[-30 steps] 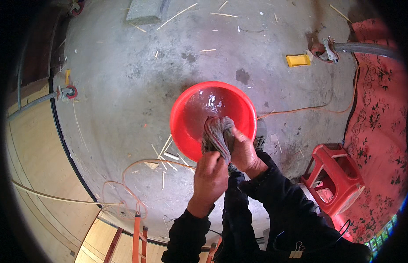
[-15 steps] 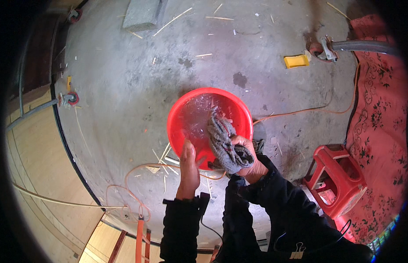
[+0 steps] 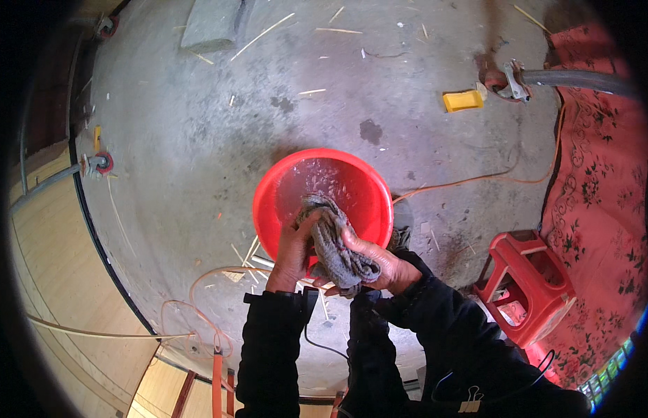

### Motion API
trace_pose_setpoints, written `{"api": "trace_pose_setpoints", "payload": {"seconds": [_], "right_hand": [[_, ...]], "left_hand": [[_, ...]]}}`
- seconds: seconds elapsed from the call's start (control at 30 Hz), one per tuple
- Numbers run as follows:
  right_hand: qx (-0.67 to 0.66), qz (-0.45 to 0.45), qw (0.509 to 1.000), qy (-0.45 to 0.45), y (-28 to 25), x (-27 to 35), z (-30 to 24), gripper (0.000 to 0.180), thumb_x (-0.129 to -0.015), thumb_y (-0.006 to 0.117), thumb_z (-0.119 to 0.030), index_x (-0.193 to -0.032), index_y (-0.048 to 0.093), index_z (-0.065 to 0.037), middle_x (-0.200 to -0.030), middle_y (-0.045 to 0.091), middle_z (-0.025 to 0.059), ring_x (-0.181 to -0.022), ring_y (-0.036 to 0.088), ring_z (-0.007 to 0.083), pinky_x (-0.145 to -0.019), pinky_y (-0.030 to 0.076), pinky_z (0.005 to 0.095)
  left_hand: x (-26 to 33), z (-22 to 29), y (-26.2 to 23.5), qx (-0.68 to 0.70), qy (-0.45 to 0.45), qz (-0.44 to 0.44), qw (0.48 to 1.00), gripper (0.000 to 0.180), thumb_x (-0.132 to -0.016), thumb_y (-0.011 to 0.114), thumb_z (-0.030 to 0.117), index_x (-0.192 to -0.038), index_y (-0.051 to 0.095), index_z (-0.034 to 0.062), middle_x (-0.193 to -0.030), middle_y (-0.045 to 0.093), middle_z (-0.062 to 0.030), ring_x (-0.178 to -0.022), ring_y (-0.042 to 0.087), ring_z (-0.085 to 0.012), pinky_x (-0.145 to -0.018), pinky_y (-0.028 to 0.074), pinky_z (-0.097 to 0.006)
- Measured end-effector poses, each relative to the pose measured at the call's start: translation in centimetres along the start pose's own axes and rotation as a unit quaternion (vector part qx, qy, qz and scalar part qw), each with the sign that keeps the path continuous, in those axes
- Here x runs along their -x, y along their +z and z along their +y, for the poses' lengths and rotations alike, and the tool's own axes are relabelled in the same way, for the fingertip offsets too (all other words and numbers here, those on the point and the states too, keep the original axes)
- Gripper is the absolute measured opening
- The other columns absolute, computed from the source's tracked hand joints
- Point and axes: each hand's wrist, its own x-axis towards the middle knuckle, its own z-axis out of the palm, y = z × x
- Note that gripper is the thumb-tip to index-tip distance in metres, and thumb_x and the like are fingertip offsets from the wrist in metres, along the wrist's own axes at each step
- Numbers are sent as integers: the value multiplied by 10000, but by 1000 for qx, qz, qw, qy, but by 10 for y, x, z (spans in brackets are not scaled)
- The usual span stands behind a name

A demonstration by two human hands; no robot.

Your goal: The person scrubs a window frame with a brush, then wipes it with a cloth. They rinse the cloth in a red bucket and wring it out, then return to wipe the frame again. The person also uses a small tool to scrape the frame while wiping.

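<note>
A wet grey cloth (image 3: 332,244) is bunched between my two hands, above the near part of a red basin (image 3: 265,202) on the floor. My left hand (image 3: 293,249) grips its left side, with the fingers curled around the upper end. From the right, my right hand (image 3: 381,259) is closed around the lower end, its thumb lying across the cloth. Water with bubbles shows inside the basin beyond the cloth. Some fingertips are hidden under the folds.
To the right stands a red plastic stool (image 3: 526,289) beside a red floral cloth (image 3: 595,230). An orange cord (image 3: 470,182) runs over the concrete floor. A yellow tray (image 3: 463,101), a grey block (image 3: 211,26) and scattered wood strips lie farther off. Scaffold casters stand at both sides.
My left hand, apart from the cloth earlier, has come in and taken hold of it. The cloth has moved slightly left and nearer to me, now held in both hands.
</note>
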Motion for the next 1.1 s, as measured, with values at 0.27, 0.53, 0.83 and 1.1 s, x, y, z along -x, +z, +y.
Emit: {"api": "trace_pose_setpoints", "payload": {"seconds": [0.27,0.53,0.83,1.1], "right_hand": [[213,105,970,-56,17,-4,-13,598,-847,867,-182,-1358,586,-55,-1034,676,16,-898,669,135,-768,597,311],[190,50,980,28,41,13,-9,634,-742,841,-99,-1332,620,-25,-1100,707,52,-933,664,149,-792,553,292],[107,-6,991,82,32,3,-2,611,-794,837,-98,-1353,601,-28,-1175,710,71,-1010,684,164,-872,556,303],[308,63,949,-17,41,-14,6,727,-757,873,-69,-1403,544,-14,-1186,691,85,-1051,662,179,-925,538,329]], "left_hand": [[33,19,-16,-301,202,0,932,294,-1002,724,181,-1194,663,-33,-1045,726,-56,-954,663,-110,-839,551,-286],[28,15,-34,19,204,-112,972,976,-991,486,736,-1667,236,78,-1617,423,-202,-1362,556,-302,-1127,456,-471],[45,18,-10,57,235,-204,949,344,-990,688,350,-1040,704,10,-1228,664,-241,-1188,632,-390,-1082,484,-508],[39,23,13,-98,187,77,974,393,-1012,710,261,-681,639,59,-684,616,23,-664,547,-78,-641,429,-282]]}}
